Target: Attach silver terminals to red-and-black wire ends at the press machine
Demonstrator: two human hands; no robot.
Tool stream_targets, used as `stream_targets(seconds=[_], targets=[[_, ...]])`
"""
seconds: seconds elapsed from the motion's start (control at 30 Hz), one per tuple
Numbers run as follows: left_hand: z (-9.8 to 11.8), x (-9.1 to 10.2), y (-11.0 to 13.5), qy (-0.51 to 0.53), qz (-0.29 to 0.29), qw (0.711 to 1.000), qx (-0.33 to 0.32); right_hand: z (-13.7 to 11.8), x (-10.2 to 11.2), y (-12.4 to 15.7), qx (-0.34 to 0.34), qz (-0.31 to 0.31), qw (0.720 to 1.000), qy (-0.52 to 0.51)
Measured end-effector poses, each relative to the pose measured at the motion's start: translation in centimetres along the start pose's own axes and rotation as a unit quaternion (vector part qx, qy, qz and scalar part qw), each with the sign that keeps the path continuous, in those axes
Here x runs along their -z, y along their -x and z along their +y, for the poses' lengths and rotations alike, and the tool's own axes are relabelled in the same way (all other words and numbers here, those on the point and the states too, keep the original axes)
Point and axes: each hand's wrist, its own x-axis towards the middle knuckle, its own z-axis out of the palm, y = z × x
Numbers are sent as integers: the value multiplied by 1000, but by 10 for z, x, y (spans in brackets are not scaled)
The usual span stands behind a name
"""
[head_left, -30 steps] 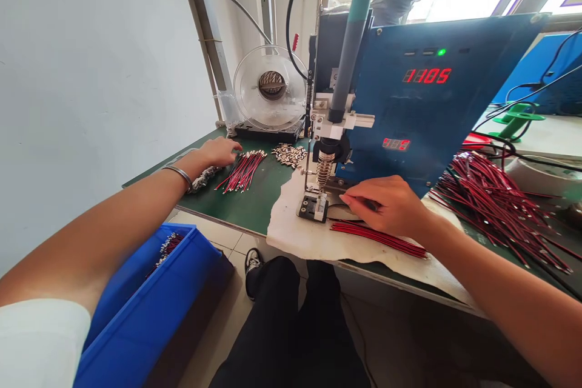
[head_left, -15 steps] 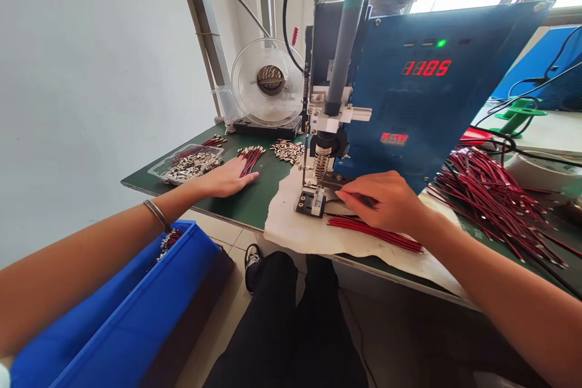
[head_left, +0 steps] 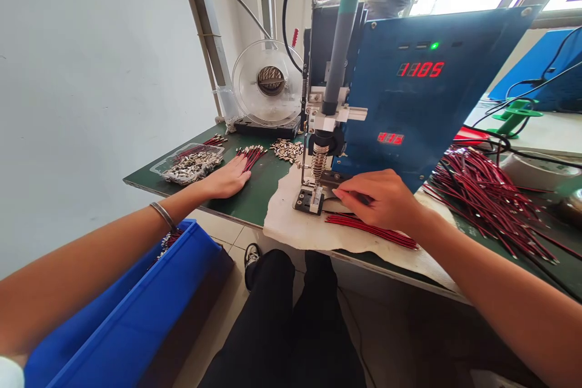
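My left hand (head_left: 230,178) lies with its fingers stretched over a bundle of red-and-black wires (head_left: 253,159) with metal connectors at their far ends. Its thumb is apart from the fingers; the fingertips are partly hidden. My right hand (head_left: 375,197) is closed in a pinch beside the small black fixture (head_left: 302,200) under the soldering head (head_left: 320,160). A thin dark wire seems to run from the fingers to the fixture, mostly hidden by the hand. Below that hand, a row of red-and-black wires (head_left: 370,231) lies on the pale cloth (head_left: 288,227).
A clear tray (head_left: 193,165) of metal connectors and a loose connector pile (head_left: 287,150) are on the green table. The blue machine (head_left: 409,103) stands behind my right hand. A large wire heap (head_left: 491,200) lies right; a blue bin (head_left: 136,309) stands lower left.
My left thumb has drawn in towards the fingers, and that hand has shifted slightly left on the bundle. My right hand keeps its pinch by the fixture. The camera view has shifted slightly.
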Motion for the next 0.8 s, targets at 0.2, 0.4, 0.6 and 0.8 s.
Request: stream_targets(seconds=[0.2, 0.4, 0.6, 0.8], targets=[[-6, -1, -2, -16, 9, 1000, -14, 0, -1, 1, -2, -1, 1000, -2], [3, 0, -1, -22, 12, 999, -20, -3, 1, -1, -4, -4, 1000, -7], [5, 0, 1, -36, 1, 999, -19, -3, 2, -1, 4, 6, 1000, -14], [-5, 2, 1, -57, -11, 997, -43, -2, 1, -1, -7, -10, 1000, -9]])
